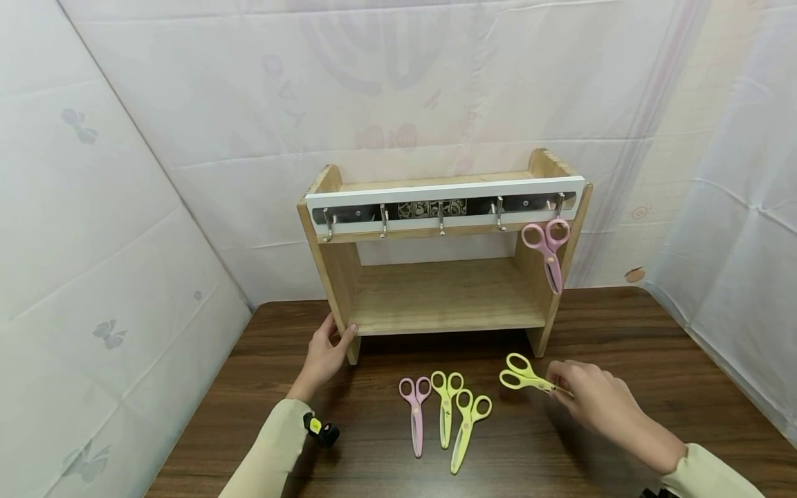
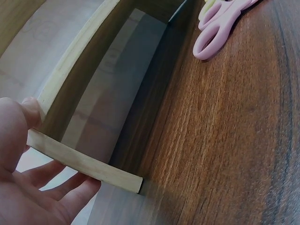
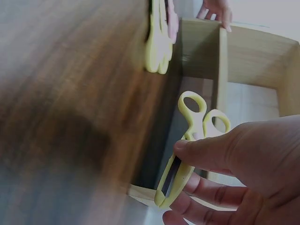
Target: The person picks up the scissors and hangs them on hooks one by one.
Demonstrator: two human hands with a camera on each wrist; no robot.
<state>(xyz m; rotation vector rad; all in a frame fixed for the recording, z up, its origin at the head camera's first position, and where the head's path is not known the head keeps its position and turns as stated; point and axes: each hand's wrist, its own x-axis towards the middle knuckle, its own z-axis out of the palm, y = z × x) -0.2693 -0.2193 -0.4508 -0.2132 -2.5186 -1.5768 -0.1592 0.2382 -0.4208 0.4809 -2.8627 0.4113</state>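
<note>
Pinching yellow plastic scissors [image 1: 529, 377] by the blades with the right hand [image 1: 594, 398].
Gripping the lower left side of a pale wooden open-fronted shelf [image 1: 442, 297] with the left hand [image 1: 325, 353]; holding the scissors over the brown wood-grain tabletop [image 1: 373, 429], right of pink plastic scissors [image 1: 416, 415] and two yellow pairs [image 1: 463, 436].

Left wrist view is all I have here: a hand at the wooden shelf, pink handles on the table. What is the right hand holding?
Observer: The right hand pinches yellow scissors by the blades.
Reviewer: Does anything hang from the shelf?
Observer: Pink scissors hang from the rightmost hook, as the head view shows.
Reviewer: How many scissors lie on the table?
Observer: Three, in front of the shelf: one pink pair and two yellow pairs.
</note>
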